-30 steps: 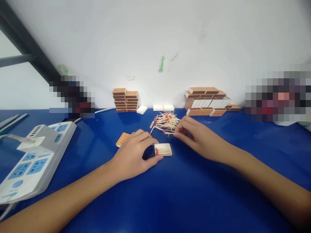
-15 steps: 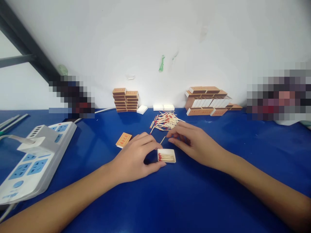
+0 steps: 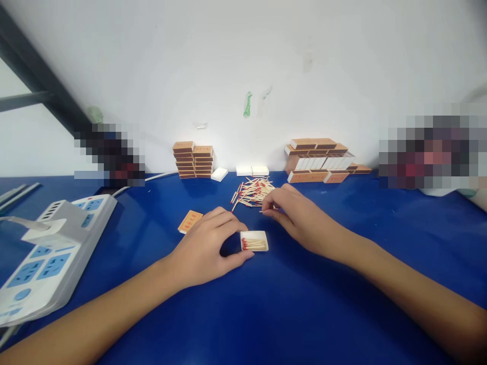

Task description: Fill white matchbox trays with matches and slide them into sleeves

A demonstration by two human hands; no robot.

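Note:
My left hand [image 3: 211,246] grips a small white matchbox tray [image 3: 261,235] between thumb and forefinger at its left end. Inside the tray lie several matches [image 3: 254,244], red heads toward the left. My right hand [image 3: 294,215] is closed in a pinch just beyond the tray, with the thin end of a match [image 3: 261,211] sticking out from the fingertips. Behind those fingers spreads a loose pile of red-headed matches [image 3: 253,191]. An orange matchbox sleeve [image 3: 189,221] lies by the knuckles of my left hand.
Against the wall stand stacked matchboxes on the left [image 3: 184,162] and a bigger matchbox stack [image 3: 317,176] on the right. White trays [image 3: 252,171] sit between them. A power strip [image 3: 79,258] with a plugged-in adapter occupies the left side of the blue table [image 3: 243,314].
My right hand has drawn its fingers together, and less of the match shows at its fingertips. My left hand still grips the tray. The whole view has shifted slightly.

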